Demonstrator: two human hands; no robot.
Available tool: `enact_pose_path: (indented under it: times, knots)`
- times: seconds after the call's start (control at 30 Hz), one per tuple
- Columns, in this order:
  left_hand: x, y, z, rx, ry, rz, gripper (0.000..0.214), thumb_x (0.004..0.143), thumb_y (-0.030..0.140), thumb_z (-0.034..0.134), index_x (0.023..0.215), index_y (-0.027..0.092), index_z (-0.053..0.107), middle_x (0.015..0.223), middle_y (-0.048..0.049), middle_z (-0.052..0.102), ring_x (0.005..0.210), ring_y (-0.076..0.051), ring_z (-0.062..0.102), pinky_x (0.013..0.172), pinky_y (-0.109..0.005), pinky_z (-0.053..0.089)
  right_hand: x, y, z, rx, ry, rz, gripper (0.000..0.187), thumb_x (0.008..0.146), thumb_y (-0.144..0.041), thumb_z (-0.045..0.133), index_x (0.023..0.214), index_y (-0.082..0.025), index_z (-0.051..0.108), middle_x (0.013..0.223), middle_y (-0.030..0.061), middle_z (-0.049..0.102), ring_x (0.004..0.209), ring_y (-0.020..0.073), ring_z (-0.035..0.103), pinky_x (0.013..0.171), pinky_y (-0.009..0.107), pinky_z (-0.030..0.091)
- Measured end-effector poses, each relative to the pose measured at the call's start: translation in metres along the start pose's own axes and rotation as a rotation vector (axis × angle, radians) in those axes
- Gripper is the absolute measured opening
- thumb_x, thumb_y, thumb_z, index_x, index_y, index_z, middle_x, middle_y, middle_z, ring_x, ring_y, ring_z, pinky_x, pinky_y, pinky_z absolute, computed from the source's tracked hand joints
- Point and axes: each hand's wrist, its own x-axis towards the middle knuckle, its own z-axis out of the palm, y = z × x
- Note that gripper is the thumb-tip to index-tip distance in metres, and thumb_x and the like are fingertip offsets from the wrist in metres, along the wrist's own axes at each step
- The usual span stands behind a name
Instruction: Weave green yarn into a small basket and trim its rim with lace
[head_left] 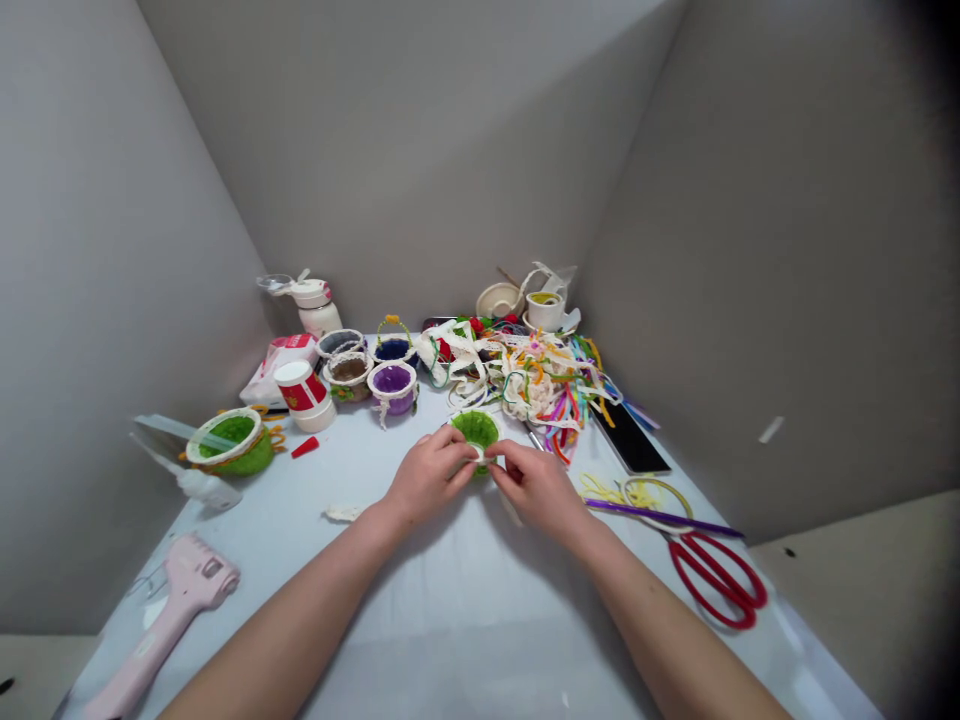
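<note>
Green and rimmed in white, the small cup (pixel 475 430) sits on the table (pixel 465 600) just in front of the heap of ribbons (pixel 540 385). The left hand (pixel 429 477) and right hand (pixel 534 485) both pinch its near rim with closed fingertips. Red scissors (pixel 716 575) lie well right of the cup.
</note>
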Motion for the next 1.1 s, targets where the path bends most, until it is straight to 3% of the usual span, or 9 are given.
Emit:
enact_pose_path:
  times: [0.17, 0.4, 0.67, 1.1]
  knots:
    - [0.0, 0.0, -0.001, -0.043, 0.001, -0.011, 0.015, 0.09, 0.025, 0.058, 0.101, 0.018, 0.066, 0.095, -0.0056, 0.061, 0.088, -0.017, 0.061, 0.077, -0.029, 0.049, 0.006, 0.002, 0.004, 0.008, -0.026, 0.001, 0.014, 0.09, -0.02, 0.053, 0.096, -0.021, 0.066, 0.069, -0.0001, 0.063, 0.058, 0.0132, 0.051, 0.06, 0.023, 0.035]
    - [0.001, -0.003, 0.002, 0.009, 0.01, 0.055, 0.012, 0.09, 0.025, 0.058, 0.094, 0.02, 0.069, 0.09, -0.0046, 0.061, 0.08, -0.015, 0.06, 0.072, -0.027, 0.047, 0.005, 0.005, 0.006, 0.06, -0.024, 0.034, 0.016, 0.09, -0.022, 0.053, 0.102, -0.02, 0.063, 0.063, -0.0026, 0.057, 0.056, 0.0128, 0.049, 0.057, 0.023, 0.033]
    - [0.002, 0.005, 0.003, 0.129, 0.038, 0.034, 0.016, 0.088, 0.027, 0.061, 0.099, 0.02, 0.069, 0.093, -0.0056, 0.065, 0.083, -0.017, 0.062, 0.071, -0.03, 0.042, 0.004, 0.007, 0.005, 0.083, -0.006, 0.018, 0.012, 0.091, -0.023, 0.052, 0.094, -0.02, 0.063, 0.063, -0.0029, 0.055, 0.056, 0.0122, 0.048, 0.058, 0.023, 0.034]
    - [0.003, 0.007, 0.003, 0.102, -0.007, -0.038, 0.014, 0.092, 0.028, 0.058, 0.094, 0.022, 0.07, 0.091, -0.0031, 0.065, 0.082, -0.015, 0.06, 0.074, -0.032, 0.038, 0.003, 0.01, 0.004, 0.15, -0.002, 0.048, 0.02, 0.089, -0.023, 0.053, 0.108, -0.02, 0.059, 0.063, -0.0051, 0.051, 0.057, 0.0119, 0.047, 0.057, 0.022, 0.033]
